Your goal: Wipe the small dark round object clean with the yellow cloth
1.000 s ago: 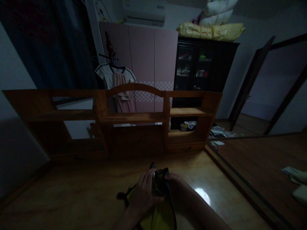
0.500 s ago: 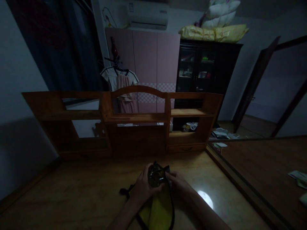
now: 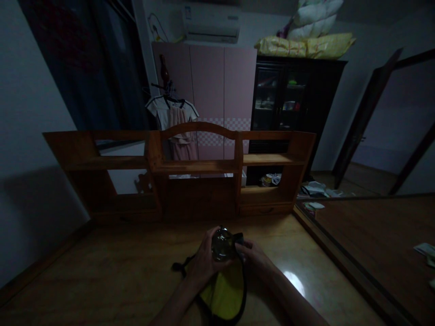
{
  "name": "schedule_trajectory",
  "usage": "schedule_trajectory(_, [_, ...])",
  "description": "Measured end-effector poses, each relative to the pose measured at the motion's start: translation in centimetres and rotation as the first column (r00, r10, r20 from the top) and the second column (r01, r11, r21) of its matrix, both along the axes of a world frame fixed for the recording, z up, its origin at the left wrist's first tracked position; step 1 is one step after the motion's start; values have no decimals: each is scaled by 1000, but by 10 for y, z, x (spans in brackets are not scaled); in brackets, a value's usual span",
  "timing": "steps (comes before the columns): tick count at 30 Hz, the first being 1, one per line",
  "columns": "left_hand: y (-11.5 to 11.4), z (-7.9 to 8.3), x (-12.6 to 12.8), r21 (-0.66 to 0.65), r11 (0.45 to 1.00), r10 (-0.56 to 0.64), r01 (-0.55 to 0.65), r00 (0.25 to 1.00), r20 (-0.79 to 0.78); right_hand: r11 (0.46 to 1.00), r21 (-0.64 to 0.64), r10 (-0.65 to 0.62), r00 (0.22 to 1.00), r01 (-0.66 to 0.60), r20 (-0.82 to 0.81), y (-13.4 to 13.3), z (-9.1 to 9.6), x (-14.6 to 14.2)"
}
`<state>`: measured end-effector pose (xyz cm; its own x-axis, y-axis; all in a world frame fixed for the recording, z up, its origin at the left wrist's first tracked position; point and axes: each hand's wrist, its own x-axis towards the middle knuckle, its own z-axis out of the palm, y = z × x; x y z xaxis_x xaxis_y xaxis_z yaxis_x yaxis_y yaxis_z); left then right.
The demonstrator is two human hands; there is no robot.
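In the head view, a round, shiny, dark glass-like thing (image 3: 222, 245) is held above the table; its kind is unclear in the dim light. My left hand (image 3: 203, 260) is closed around its left side and underside. My right hand (image 3: 253, 256) pinches a small black piece (image 3: 239, 237) at the thing's right edge. Whether that piece is joined to the round thing, I cannot tell. Beneath both hands lies a yellow pouch-like item (image 3: 227, 294) with a black border, partly covered by my left hand and forearm. A black strap end (image 3: 177, 266) sticks out on its left.
The wooden tabletop (image 3: 129, 267) carries a wooden shelf unit (image 3: 200, 168) along its back edge. A raised ledge (image 3: 335, 258) borders it on the right. Papers (image 3: 424, 249) lie on the brown surface beyond. A pink wardrobe (image 3: 207, 81) and dark cabinet (image 3: 319, 99) stand behind.
The round thing has been turned between my hands, and its surface shows different reflections. My right hand still pinches the black piece. The view has shifted slightly.
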<state>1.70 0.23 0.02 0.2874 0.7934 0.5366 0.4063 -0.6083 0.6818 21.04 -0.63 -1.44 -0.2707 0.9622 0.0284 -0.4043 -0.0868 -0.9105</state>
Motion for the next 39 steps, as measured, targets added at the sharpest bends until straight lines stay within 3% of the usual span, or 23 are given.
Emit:
schedule_trajectory(8, [-3, -6, 1, 78, 996, -36, 42, 996, -87, 999, -29, -20, 997, 17, -75, -4, 7, -2])
schedule_trajectory(15, [-1, -7, 0, 147, 986, -57, 82, 984, -168, 999, -25, -36, 999, 35, -38, -7, 14, -2])
schedule_trajectory(20, [1, -3, 0, 187, 978, -56, 93, 980, -192, 989, -31, -143, 989, 141, -46, -8, 22, -9])
schedule_trajectory(28, [0, -3, 5, 106, 994, -5, 30, 974, -225, 970, -21, -241, 966, 244, 91, -6, 23, -3])
schedule_trajectory(34, [2, -11, 2, 121, 992, 59, -27, 961, -270, 976, 126, -190, 977, 177, 98, -7, 29, -2])
schedule_trajectory(39, [2, -12, 1, 208, 977, 113, -57, 956, -269, 986, 146, -87, 994, 77, 59, -8, 31, -1])
